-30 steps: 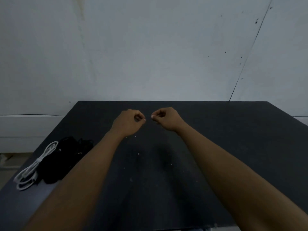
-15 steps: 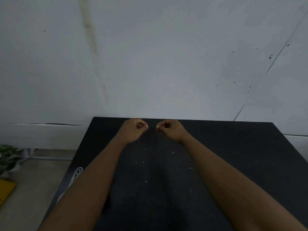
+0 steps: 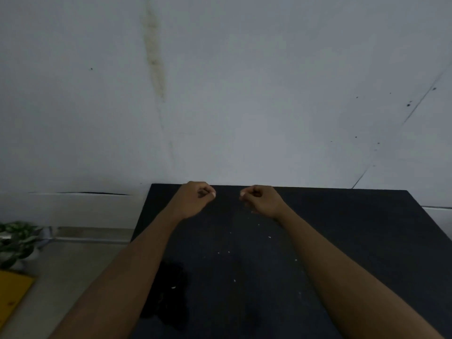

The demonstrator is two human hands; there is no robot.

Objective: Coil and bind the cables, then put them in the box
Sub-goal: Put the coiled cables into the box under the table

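Empty fists over the desk (image 3: 342,241), black cables (image 3: 168,297) untouched

Left hand (image 3: 195,200) and right hand (image 3: 261,200) hover at the desk's far edge, fingers (image 3: 206,192) curled together, nothing visible in them. The black cables lie heaped beside the left forearm: reach back and find one loose end first. No box shows.

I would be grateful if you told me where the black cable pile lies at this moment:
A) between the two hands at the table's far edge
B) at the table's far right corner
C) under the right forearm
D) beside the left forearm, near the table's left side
D: the black cable pile lies on the table right against the left forearm, on the left side.
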